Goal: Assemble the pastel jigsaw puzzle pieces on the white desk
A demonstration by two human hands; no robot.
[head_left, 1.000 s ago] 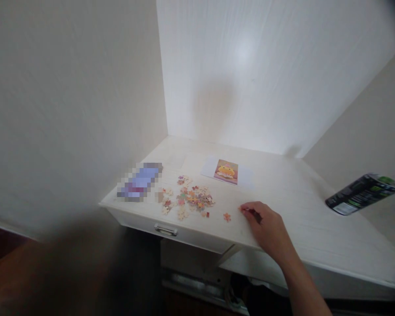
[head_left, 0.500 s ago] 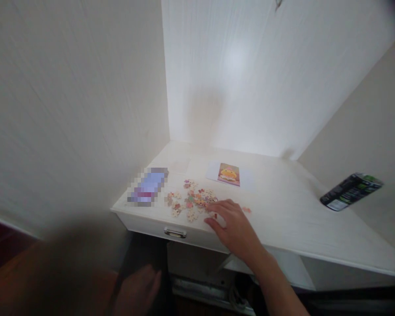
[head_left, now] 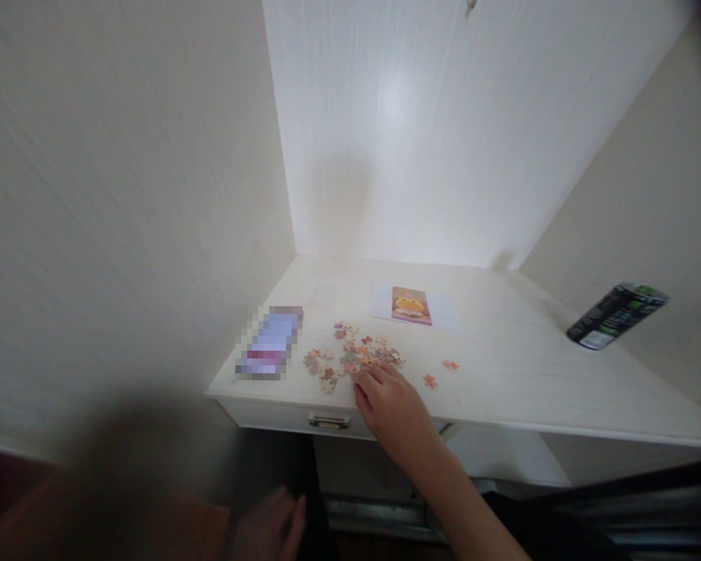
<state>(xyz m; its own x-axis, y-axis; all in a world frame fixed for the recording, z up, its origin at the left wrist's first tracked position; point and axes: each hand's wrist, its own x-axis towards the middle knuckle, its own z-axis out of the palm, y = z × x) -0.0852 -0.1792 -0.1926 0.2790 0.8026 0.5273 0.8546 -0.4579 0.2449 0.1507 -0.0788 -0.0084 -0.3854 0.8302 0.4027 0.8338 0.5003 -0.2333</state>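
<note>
Closest of all is the left hand (head_left: 269, 526), low down in front of the desk, next to a dark trouser leg (head_left: 274, 460). It is dim and blurry there, with the thumb sticking out, so I cannot tell if it is holding anything. A big fuzzy dark shape (head_left: 140, 460) is beside it, too blurred to name.

Next comes the front of a white drawer (head_left: 269, 411) with a little metal handle (head_left: 329, 421). The right hand (head_left: 394, 405) reaches over the edge of the white desk (head_left: 514, 397). Its fingers are bent, and the tips are down at the near side of the puzzle pieces (head_left: 350, 357). I cannot tell if they pinch a piece, because the hand hides that spot.

The puzzle pieces are in a messy pile, pink, orange, cream and green. Two loose pieces (head_left: 431, 381) lie apart from the pile, to the right of the hand. To the left of the pile is a long flat blue thing (head_left: 272, 343), covered in blurry squares.

Farther back, a small picture (head_left: 410, 305) of a yellow character lies on white paper (head_left: 444, 312). Off to the right is a black and green can (head_left: 616, 315), near the side wall (head_left: 648, 210). At the very back is the white back wall (head_left: 397, 179), with a soft shadow on it.
</note>
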